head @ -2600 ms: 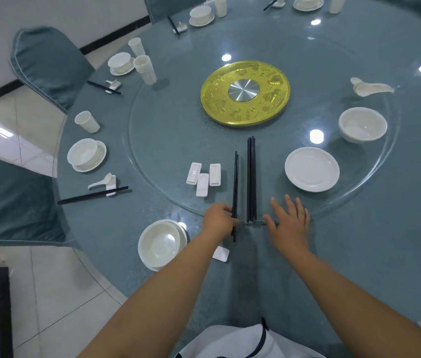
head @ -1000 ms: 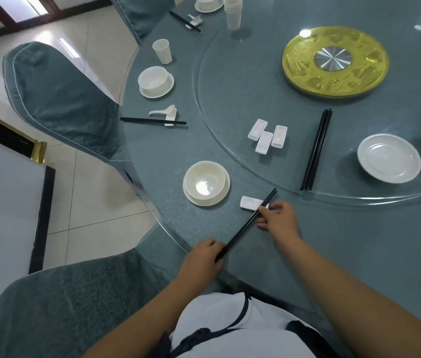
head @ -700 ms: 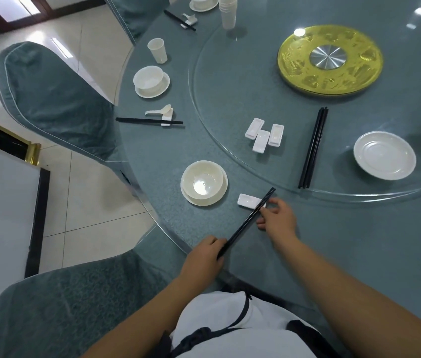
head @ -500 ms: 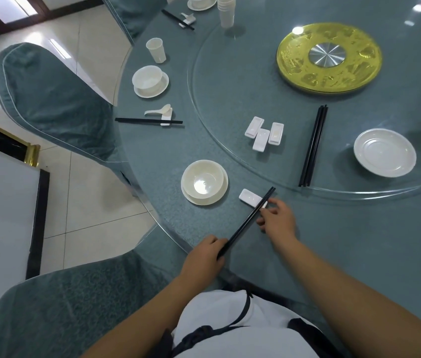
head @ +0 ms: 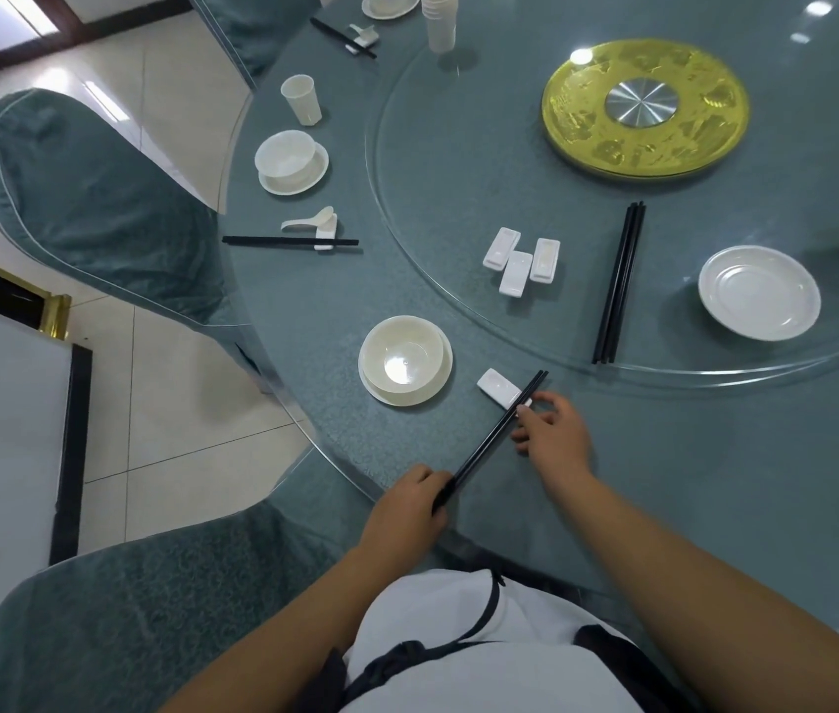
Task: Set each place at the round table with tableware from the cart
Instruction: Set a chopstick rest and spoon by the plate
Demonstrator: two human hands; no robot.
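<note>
Left hand [head: 409, 501] grips chopsticks [head: 497, 433] (near end) — right hand [head: 553, 432] fingertips steady them on rest [head: 498, 387].

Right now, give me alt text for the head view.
Left hand grips the near end of black chopsticks whose tips lie over a white rectangular rest that the right hand touches, beside a white bowl on its saucer.

Black chopstick pair [head: 493, 434], first gripped by the left hand [head: 407, 506] at the glass turntable [head: 407, 208] edge, now lies across the white chopstick rest [head: 498, 387] beside the near bowl [head: 403, 358]. Right hand [head: 553, 437] has moved to their upper part. View swung left.
</note>
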